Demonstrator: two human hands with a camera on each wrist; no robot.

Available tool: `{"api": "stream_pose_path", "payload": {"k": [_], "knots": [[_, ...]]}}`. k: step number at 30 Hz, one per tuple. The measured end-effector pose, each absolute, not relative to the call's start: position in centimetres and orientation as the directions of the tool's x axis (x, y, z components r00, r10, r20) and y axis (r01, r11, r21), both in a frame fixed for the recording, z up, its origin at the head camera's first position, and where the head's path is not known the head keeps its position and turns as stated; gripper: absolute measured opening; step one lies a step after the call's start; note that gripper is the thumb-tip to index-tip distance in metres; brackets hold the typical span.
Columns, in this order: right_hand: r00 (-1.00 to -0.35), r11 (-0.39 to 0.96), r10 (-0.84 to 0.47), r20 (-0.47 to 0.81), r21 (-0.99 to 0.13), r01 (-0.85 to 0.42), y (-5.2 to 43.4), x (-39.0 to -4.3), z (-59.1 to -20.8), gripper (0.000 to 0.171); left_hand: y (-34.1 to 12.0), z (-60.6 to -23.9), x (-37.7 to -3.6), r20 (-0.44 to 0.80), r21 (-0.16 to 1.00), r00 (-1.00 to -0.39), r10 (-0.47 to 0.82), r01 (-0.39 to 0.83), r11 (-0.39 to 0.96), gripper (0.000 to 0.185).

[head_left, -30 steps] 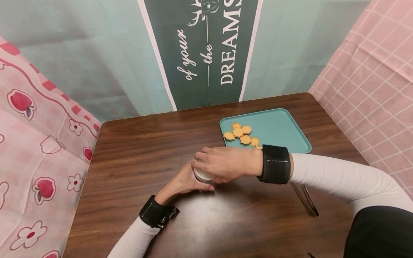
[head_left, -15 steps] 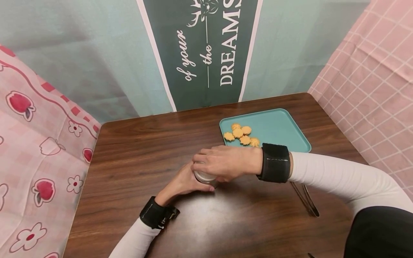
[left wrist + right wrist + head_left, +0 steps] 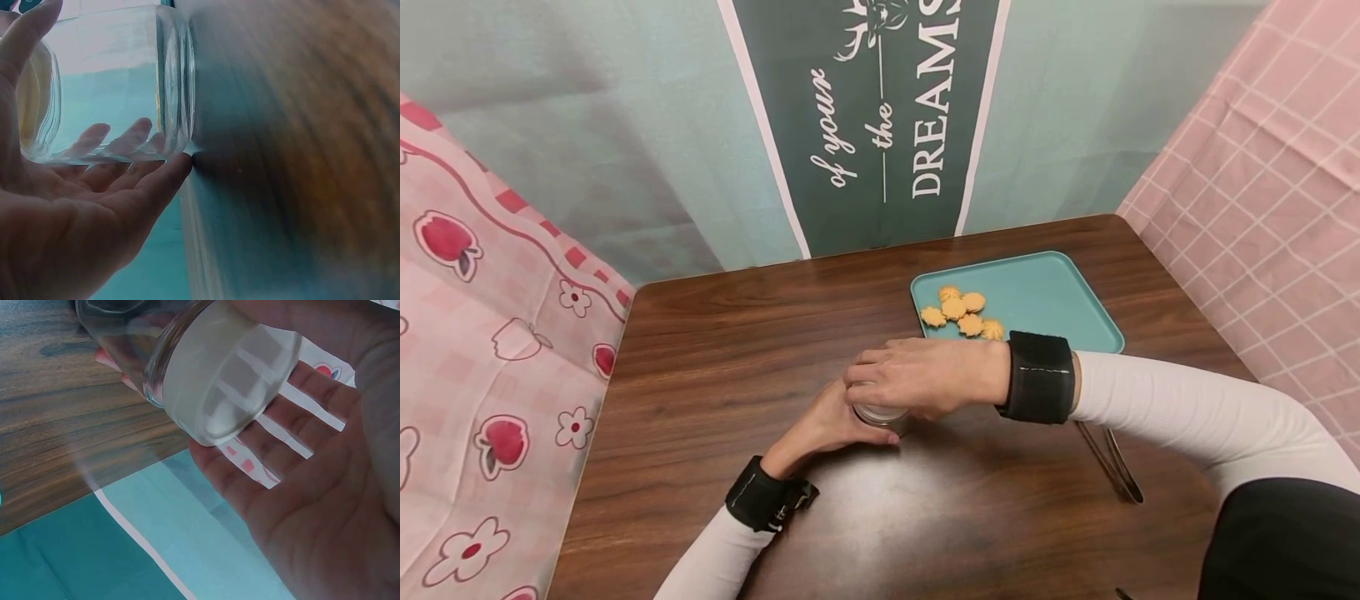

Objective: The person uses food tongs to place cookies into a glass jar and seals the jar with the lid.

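Centrally, one glass jar (image 3: 874, 410) stood on one wooden table (image 3: 715, 375). One left hand (image 3: 827, 425) curled its fingers around its base; one right hand (image 3: 917, 379) gripped its white lid (image 3: 219, 394) from above. Rightward, one teal tray (image 3: 1045, 296) carried five cookies (image 3: 958, 312).

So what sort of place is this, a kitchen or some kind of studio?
Probably a staged recording booth rather than a kitchen: hung patterned pink cloths and a dark green banner wall in a small brown wooden table holding a teal tray of biscuits.
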State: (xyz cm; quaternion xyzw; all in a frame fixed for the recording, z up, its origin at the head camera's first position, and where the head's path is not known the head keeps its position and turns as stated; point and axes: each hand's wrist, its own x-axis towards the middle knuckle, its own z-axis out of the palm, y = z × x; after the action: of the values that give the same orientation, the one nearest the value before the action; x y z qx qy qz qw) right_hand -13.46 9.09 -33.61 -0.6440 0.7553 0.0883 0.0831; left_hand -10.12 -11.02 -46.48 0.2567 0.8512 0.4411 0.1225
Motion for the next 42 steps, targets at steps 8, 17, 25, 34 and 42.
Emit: {"api": "stream_pose_path", "payload": {"k": [8, 17, 25, 34, 42], "knots": [[-0.191, 0.198, -0.958, -0.211, -0.01, -0.98, 9.2, -13.4, -33.7, 0.088, -10.9, -46.5, -10.0, 0.043, 0.859, -0.848, 0.529, 0.302, 0.414, 0.099], [-0.333, 0.334, -0.932, -0.146, 0.015, -0.942, 9.1, -13.1, -33.7, 0.099, -10.7, -46.7, -10.2, 0.051, 0.866, -0.849, 0.526, 0.3, 0.4, 0.097], [-0.382, 0.387, -0.908, -0.173, 0.003, -0.922, 9.0, -12.8, -34.0, 0.091, -10.7, -46.5, -10.2, 0.015, 0.841, -0.855, 0.518, 0.291, 0.455, 0.091], [-0.343, 0.338, -0.924, -0.17, 0.056, -0.939, 9.0, -12.5, -34.3, 0.079, -10.8, -46.6, -10.0, 0.01, 0.838, -0.861, 0.509, 0.285, 0.465, 0.093], [-0.309, 0.305, -0.938, -0.155, 0.052, -0.951, 9.1, -12.7, -34.4, 0.069, -10.6, -46.6, -10.1, -0.012, 0.845, -0.865, 0.502, 0.259, 0.468, 0.098]]}}
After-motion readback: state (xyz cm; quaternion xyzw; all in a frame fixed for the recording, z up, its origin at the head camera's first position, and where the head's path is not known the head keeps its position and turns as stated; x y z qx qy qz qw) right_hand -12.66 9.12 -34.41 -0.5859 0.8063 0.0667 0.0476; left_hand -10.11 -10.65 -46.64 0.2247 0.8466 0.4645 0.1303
